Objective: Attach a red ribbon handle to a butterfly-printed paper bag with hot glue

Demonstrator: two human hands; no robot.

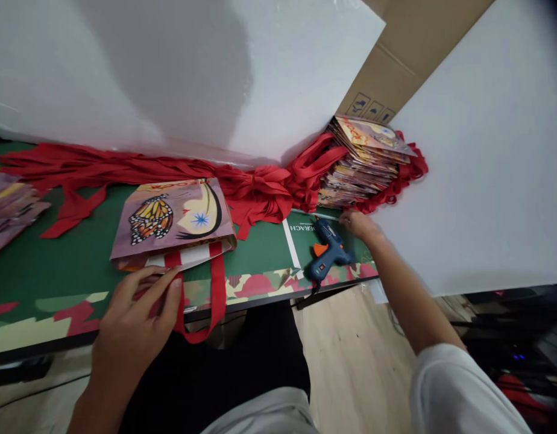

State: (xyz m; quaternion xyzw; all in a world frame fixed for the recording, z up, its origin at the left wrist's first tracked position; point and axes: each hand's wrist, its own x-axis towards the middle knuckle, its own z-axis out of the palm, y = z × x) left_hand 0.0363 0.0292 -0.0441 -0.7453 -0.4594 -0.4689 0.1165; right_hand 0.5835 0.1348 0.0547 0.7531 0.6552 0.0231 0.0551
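Near front edge of green tabletop: butterfly-print paper bag, pinched at open mouth by left hand. Caution: possible burn to right hand, close beside glue gun, from nozzle if hot; right-hand grip impossible to tell. Possible bag slip from snagging of red ribbon handle, looped over edge. Finish: lilac ground, orange-and-black monarch, blue star.

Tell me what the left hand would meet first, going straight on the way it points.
The bag: the fingers of the left hand are already at its near edge. Whether they would slip inside or press against it, I can't tell.
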